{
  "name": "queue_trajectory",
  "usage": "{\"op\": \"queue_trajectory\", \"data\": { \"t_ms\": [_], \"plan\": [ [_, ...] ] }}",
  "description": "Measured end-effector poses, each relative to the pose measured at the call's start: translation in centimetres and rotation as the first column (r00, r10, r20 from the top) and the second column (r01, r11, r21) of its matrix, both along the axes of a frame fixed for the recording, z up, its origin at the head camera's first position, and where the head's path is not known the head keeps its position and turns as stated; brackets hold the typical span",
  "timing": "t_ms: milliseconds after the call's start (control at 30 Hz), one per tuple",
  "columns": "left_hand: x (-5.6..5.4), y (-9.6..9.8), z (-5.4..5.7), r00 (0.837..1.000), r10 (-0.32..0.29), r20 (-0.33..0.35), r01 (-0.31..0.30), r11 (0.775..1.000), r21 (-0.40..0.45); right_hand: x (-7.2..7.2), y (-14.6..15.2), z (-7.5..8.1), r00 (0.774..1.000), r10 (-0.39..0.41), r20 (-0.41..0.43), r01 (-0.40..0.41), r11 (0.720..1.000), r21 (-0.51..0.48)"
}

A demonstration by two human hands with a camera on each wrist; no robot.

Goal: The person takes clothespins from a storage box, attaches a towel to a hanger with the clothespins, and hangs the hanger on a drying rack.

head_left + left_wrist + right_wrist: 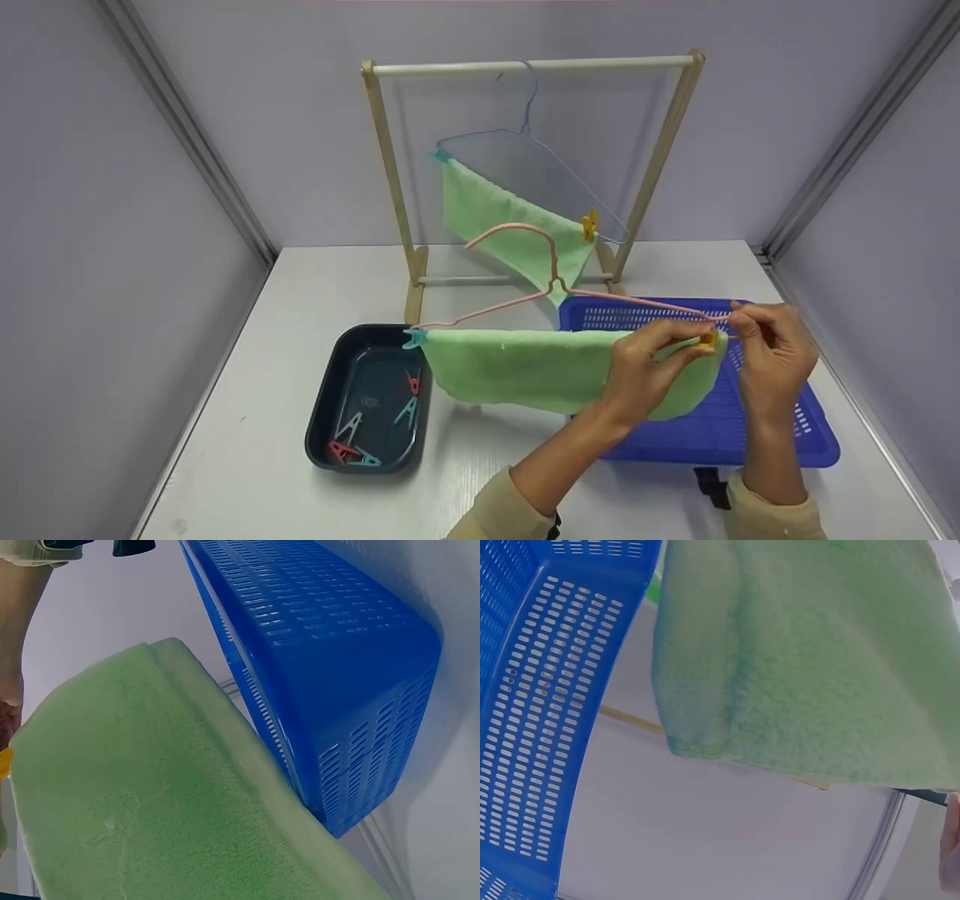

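My left hand point(637, 369) pinches a yellow clothespin point(707, 340) at the upper right corner of a green towel point(517, 371). The right end of a pink hanger point(504, 305) is gripped between the thumb and fingers of my right hand point(778, 358). A teal clothespin point(414, 339) fastens the towel's left corner to the hanger's left end. The towel hangs along the hanger's lower bar, partly in front of the blue basket point(814, 450). In the left wrist view the towel point(157, 787) fills much of the picture, with the yellow clothespin point(4, 763) at the edge.
Behind stands a wooden rack point(390, 150) bearing a blue hanger point(574, 176). From it a second green towel point(480, 196) hangs slanted, with a teal clip point(441, 155) and a yellow clip point(590, 226). A dark tray point(319, 420) at left holds several clothespins point(343, 450).
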State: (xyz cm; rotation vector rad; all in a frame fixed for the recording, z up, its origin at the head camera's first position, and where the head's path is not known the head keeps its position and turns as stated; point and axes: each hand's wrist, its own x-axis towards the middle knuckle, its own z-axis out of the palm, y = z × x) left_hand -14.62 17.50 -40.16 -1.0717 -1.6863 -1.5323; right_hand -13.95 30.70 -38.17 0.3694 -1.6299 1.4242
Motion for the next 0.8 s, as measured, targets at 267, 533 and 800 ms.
{"op": "queue_trajectory", "data": {
  "t_ms": [267, 533, 800],
  "plan": [
    [-0.37, 0.06, -0.22, 0.997, 0.055, -0.044, -0.057, 0.998, -0.032, 0.09, -0.18, -0.28, 1.000, 0.015, -0.009, -0.015, 1.000, -0.013],
    [-0.62, 0.13, -0.41, 0.998, 0.054, -0.018, -0.055, 0.997, -0.059, -0.10, -0.20, -0.78, 0.993, 0.119, -0.021, -0.121, 0.986, -0.112],
    [-0.26, 0.50, -0.69, 0.995, 0.051, 0.080, -0.046, 0.997, -0.065, 0.16, -0.27, -0.70, 0.997, 0.075, 0.022, -0.073, 0.995, -0.067]
  ]
}}
